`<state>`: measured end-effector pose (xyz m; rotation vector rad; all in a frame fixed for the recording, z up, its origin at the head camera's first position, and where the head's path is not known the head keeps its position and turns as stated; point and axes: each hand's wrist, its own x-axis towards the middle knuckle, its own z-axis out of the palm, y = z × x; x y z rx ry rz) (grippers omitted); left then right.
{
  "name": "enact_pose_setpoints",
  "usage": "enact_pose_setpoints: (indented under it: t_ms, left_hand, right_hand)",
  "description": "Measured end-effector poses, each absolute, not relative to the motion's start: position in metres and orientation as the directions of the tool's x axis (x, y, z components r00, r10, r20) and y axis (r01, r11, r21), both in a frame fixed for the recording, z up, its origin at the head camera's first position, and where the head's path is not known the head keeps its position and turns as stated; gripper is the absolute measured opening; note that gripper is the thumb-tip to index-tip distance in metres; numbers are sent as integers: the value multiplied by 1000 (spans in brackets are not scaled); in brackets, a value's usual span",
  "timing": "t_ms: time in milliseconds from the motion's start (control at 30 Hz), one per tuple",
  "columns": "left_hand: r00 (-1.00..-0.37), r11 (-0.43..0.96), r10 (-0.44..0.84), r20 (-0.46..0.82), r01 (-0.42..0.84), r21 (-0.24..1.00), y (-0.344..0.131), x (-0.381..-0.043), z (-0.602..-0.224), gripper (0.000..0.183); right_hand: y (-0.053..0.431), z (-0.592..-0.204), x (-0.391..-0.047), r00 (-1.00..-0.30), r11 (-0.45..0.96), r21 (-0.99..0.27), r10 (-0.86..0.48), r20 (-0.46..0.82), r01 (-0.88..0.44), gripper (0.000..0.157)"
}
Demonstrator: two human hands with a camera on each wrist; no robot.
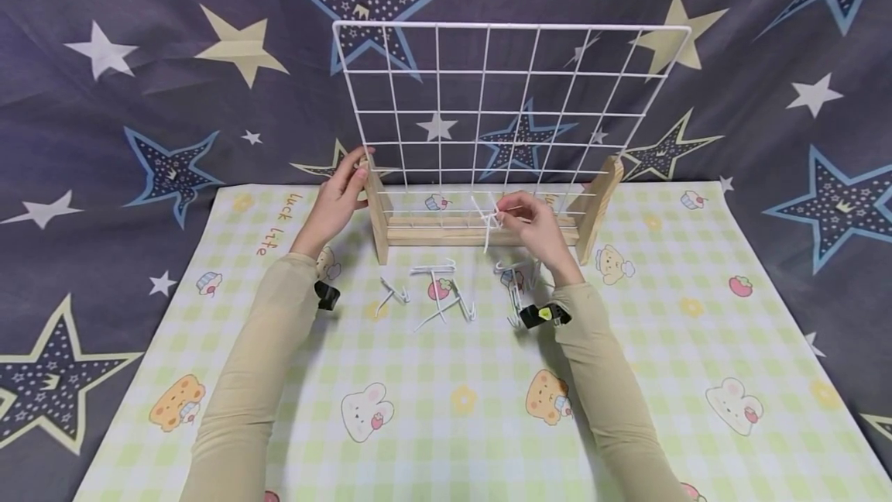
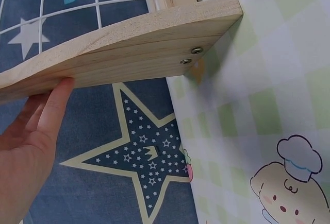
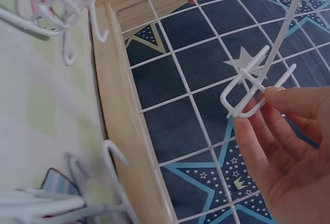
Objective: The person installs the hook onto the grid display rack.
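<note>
A white wire grid [image 1: 460, 111] stands in a wooden base, leaning back a little. My left hand [image 1: 340, 196] grips the top of the base's left wooden upright [image 1: 377, 215], thumb at the front and fingers reaching behind. In the left wrist view, fingertips [image 2: 63, 87] press against that upright's outer side [image 2: 129, 59]. With thumb and fingers, my right hand [image 1: 533, 223] pinches a white wire hook [image 1: 485, 217] in front of the grid's lower rows. The right wrist view shows the hook's bent end [image 3: 242, 98] in the fingers, its long straight prong [image 3: 283, 33] sticking out.
More white hooks lie on the checkered tablecloth [image 1: 460, 362] before the stand: a single hook [image 1: 392, 294], a middle group [image 1: 442, 297] and a right group [image 1: 514, 297] partly behind the right wrist camera. Behind the table hangs a dark star-patterned cloth [image 1: 230, 115].
</note>
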<state>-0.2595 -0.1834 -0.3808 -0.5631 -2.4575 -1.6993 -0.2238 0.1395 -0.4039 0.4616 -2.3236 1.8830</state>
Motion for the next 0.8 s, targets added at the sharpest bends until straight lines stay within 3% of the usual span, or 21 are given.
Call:
enact_pose_setpoints:
  t_ms: [533,800]
  left_hand:
    - [-927,315,240,288,355,880,-184,-261,-382,42]
    - [-922,298,241,303,368,881,-184,-259,-382,41]
  right_hand:
    - [135,-392,-232,-956,47,-956,-56,287,-290,18]
    - [134,-410,-251,-967,-75,-964,2,255,-254,20]
